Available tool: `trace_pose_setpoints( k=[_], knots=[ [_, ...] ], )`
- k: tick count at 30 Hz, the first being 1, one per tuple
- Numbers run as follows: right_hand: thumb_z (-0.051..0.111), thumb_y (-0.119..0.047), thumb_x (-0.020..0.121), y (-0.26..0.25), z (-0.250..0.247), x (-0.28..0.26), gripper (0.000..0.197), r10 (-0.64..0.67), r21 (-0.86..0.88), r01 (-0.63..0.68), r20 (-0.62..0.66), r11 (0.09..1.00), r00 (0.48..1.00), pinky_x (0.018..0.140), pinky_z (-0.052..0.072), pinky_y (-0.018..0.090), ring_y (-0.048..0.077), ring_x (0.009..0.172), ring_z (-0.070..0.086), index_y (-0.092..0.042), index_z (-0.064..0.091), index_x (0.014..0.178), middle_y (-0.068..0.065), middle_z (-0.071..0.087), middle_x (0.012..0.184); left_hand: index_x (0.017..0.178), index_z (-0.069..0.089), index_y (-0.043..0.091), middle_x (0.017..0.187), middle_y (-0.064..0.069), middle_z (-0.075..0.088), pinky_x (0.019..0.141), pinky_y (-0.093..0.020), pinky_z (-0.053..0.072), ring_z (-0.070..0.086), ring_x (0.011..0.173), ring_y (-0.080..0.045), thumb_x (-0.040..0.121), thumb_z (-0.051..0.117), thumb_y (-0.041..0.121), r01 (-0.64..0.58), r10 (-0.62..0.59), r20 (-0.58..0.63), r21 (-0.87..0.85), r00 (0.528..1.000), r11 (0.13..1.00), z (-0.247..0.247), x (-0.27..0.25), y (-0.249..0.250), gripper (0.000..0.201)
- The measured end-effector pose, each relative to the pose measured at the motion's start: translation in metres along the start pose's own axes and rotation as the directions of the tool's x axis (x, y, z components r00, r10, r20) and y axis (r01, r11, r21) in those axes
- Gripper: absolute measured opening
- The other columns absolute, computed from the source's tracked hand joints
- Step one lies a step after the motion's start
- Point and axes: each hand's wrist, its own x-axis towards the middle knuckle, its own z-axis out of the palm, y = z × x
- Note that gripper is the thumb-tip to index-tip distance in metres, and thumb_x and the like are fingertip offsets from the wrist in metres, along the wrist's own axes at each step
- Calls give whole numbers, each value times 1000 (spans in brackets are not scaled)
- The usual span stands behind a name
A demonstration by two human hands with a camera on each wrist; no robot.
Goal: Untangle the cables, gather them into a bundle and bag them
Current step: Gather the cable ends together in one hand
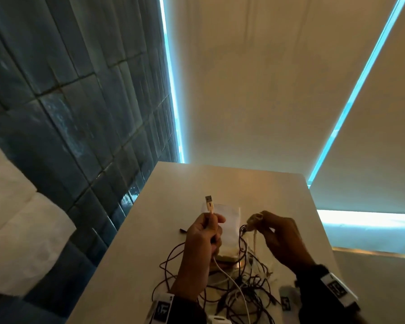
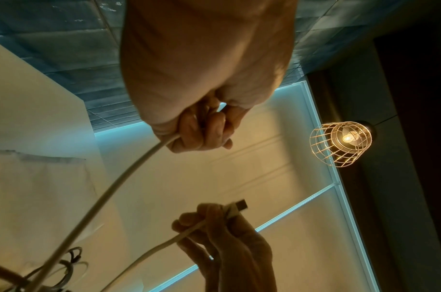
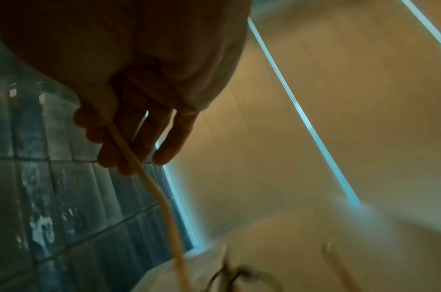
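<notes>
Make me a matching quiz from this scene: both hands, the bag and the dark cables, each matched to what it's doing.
1. left hand
2. right hand
3. clear bag
4. dark cables

A. flat on the table, beyond both hands
B. grips the white cable, USB plug pointing up
C. tangled on the table
D. holds up a cable clump

Pairs: 1-B, 2-D, 3-A, 4-C

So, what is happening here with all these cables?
A person is sorting tangled cables over a white table. The left hand grips a white USB cable just below its plug, held upright. The right hand pinches a small knot of cables. Dark cables lie tangled below, by a clear plastic bag.
</notes>
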Motion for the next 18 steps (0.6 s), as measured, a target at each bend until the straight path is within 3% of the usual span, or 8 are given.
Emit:
trace_pose_setpoints(
  k=[2, 4, 8, 10, 14, 16, 18],
  knots=[
    [65, -8, 86, -15, 18, -3, 16, 173, 227, -165, -14, 960, 985, 61, 52, 33, 17, 56, 65, -6, 68, 71, 4, 67, 61, 95, 61, 5, 56, 2, 36, 41, -20, 19, 24, 44, -7, 100, 42, 16, -9, 11, -28, 53, 1000, 999, 1, 1, -3, 22],
    [64, -13, 86, -33, 31, -7, 21, 270, 396, -259, 29, 881, 962, 50, 48, 35, 23, 46, 56, 3, 63, 73, 10, 61, 55, 99, 64, 10, 55, 4, 36, 40, -18, 22, 27, 44, -6, 99, 46, 19, -6, 13, -46, 151, 999, 989, 2, 1, -6, 20],
    [57, -13, 92, -57, 46, -10, 22, 375, 548, -390, 146, 740, 916, 39, 37, 25, 17, 42, 47, 5, 55, 79, 13, 56, 57, 102, 67, 10, 48, 10, 45, 40, -16, 30, 37, 40, -2, 99, 46, 24, 37, -36, -9, 191, 999, 981, 7, -4, -8, 25],
    [55, -16, 94, -62, 48, -10, 21, 380, 587, -412, 185, 697, 906, 39, 37, 22, 13, 41, 46, 1, 55, 81, 12, 55, 58, 99, 68, 10, 48, 9, 45, 42, -18, 30, 36, 42, -4, 98, 48, 25, 19, -15, -24, 198, 1000, 980, 6, -5, -5, 26],
    [57, -28, 90, -56, 46, -16, 30, 306, 561, -398, 256, 726, 917, 48, 43, 26, 17, 50, 49, 2, 56, 85, 10, 57, 62, 93, 67, 9, 49, 11, 44, 47, -20, 29, 34, 47, -4, 99, 46, 23, -27, 42, -82, 171, 996, 985, 3, -6, 0, 26],
    [59, -27, 88, -54, 45, -21, 27, 257, 552, -354, 248, 755, 934, 50, 38, 29, 19, 52, 43, -3, 61, 78, 7, 52, 59, 90, 65, 9, 51, 8, 34, 47, -23, 25, 27, 49, -8, 100, 44, 24, -65, 78, -125, 111, 989, 992, 3, -5, 3, 27],
    [59, -28, 88, -54, 45, -22, 25, 250, 537, -319, 198, 781, 948, 49, 33, 28, 16, 51, 37, -9, 63, 73, 5, 47, 56, 92, 66, 12, 56, 5, 33, 48, -23, 26, 26, 52, -10, 100, 44, 27, -102, 123, -127, 159, 984, 982, 5, -6, 0, 28]
  ],
)
